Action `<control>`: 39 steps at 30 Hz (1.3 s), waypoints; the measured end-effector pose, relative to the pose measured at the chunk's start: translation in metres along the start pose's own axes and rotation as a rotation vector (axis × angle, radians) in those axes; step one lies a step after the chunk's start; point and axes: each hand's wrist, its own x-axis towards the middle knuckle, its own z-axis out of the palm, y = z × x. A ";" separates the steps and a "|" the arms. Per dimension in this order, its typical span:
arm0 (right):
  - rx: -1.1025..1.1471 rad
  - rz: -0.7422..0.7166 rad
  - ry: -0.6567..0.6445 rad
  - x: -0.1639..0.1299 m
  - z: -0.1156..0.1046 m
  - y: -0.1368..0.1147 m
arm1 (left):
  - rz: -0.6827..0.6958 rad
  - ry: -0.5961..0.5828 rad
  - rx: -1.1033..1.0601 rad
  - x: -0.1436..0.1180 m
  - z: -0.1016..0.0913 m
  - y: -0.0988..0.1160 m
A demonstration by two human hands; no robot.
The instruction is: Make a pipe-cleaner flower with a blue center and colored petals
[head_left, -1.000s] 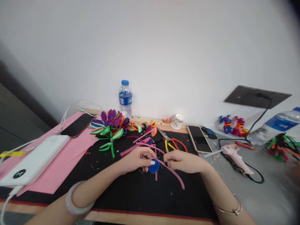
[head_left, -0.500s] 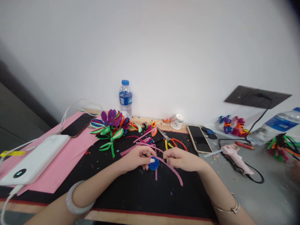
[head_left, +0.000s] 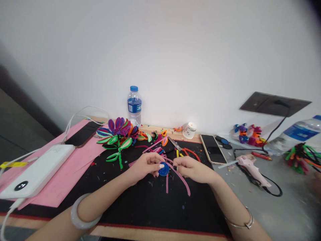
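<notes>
- Far left, I see a white power bank (head_left: 37, 174) lying on pink paper (head_left: 67, 170), its cable looping away.
- A water bottle (head_left: 134, 105) stands capped against the wall; its blue label is too small for me to read.
- My left hand (head_left: 145, 165) pinches a blue disc (head_left: 164, 169) over the black mat (head_left: 140, 204).
- My right hand (head_left: 192, 169) grips a pink pipe cleaner (head_left: 182, 179), fingers closed; it arcs from the disc down to the right.
- A phone (head_left: 213, 149) lies face up; a pink glue gun (head_left: 252, 167) lies beside it.
</notes>
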 end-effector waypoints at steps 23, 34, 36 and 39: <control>-0.074 -0.029 0.112 0.004 0.006 -0.005 | 0.016 0.092 -0.115 -0.002 0.002 0.006; -0.110 -0.065 0.163 0.007 0.010 0.000 | 0.017 0.122 -0.222 -0.002 0.002 0.002; -0.104 -0.067 0.169 0.008 0.011 0.000 | 0.013 0.125 -0.232 -0.002 0.003 0.003; -0.101 -0.068 0.174 0.009 0.012 0.000 | 0.006 0.126 -0.246 -0.003 0.003 0.003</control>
